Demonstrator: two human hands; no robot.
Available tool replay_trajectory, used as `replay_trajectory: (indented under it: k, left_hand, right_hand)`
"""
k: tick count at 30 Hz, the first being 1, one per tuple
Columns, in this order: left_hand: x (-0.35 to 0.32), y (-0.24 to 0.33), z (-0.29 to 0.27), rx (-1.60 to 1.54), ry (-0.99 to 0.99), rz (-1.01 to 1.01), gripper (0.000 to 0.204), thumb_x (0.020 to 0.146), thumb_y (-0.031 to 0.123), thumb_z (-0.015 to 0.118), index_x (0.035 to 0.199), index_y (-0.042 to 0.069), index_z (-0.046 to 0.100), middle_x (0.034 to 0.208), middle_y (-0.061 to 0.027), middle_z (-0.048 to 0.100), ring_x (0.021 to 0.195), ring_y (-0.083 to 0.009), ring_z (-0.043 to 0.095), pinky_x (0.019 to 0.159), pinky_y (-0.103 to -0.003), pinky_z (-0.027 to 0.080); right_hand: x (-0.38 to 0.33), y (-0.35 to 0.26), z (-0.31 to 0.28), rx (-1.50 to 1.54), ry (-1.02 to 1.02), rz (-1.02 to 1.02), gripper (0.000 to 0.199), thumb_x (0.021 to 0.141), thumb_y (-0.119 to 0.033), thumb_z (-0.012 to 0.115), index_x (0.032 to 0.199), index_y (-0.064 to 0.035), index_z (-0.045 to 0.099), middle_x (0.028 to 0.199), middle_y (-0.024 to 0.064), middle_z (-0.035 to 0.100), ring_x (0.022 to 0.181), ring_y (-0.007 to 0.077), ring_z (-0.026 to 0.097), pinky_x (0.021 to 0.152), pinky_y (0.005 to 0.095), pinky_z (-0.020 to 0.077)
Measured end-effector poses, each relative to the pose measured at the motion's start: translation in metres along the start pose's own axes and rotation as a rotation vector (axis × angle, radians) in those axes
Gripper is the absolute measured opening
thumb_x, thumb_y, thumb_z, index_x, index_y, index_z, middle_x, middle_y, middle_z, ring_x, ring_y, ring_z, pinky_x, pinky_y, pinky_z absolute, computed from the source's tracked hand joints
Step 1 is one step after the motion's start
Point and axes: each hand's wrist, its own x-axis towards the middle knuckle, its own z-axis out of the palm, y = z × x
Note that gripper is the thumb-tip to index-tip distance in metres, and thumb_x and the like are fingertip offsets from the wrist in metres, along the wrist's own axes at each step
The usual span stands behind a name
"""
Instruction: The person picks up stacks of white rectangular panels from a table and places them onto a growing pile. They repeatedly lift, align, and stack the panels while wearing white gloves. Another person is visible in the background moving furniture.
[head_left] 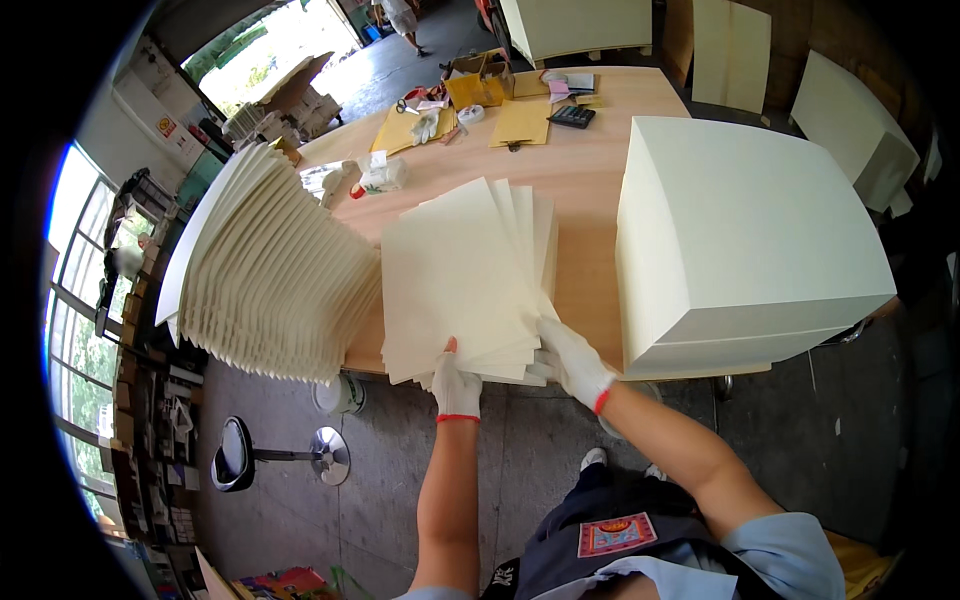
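Observation:
A fanned stack of cream paper sheets lies at the front edge of the wooden table. My left hand, in a white glove with a red cuff, grips the stack's near edge with the thumb on top. My right hand, gloved the same way, holds the stack's near right corner. A tall, leaning, stepped pile of folded cream sheets stands to the left of the stack. A big block of cream paper sits to its right.
The table's far end holds yellow envelopes, a calculator, scissors and a small box. A black stool stands on the concrete floor at the left. More cream paper blocks stand behind. A person walks far off near the doorway.

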Motion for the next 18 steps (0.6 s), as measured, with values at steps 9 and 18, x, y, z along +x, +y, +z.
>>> replay_trajectory:
  k: [9, 18]
  left_hand:
    - [-0.001, 0.003, -0.008, -0.084, -0.179, 0.087, 0.035, 0.100, 0.004, 0.062, 0.134, 0.003, 0.056, 0.134, -0.0113, 0.063, 0.125, -0.0272, 0.063, 0.108, -0.044, 0.055]
    - [-0.016, 0.008, 0.002, -0.036, -0.134, 0.127, 0.027, 0.096, -0.002, 0.065, 0.122, 0.002, 0.061, 0.129, -0.0113, 0.064, 0.123, -0.0272, 0.063, 0.110, -0.042, 0.055]
  right_hand:
    - [-0.142, 0.031, -0.121, -0.214, 0.110, 0.214, 0.039, 0.109, -0.028, 0.060, 0.140, -0.0048, 0.059, 0.116, 0.0166, 0.073, 0.096, 0.0234, 0.075, 0.080, 0.0337, 0.0619]
    - [-0.179, 0.059, -0.167, -0.078, 0.245, 0.195, 0.037, 0.108, -0.026, 0.059, 0.139, -0.0057, 0.059, 0.115, 0.0156, 0.073, 0.095, 0.0239, 0.074, 0.080, 0.0354, 0.0618]
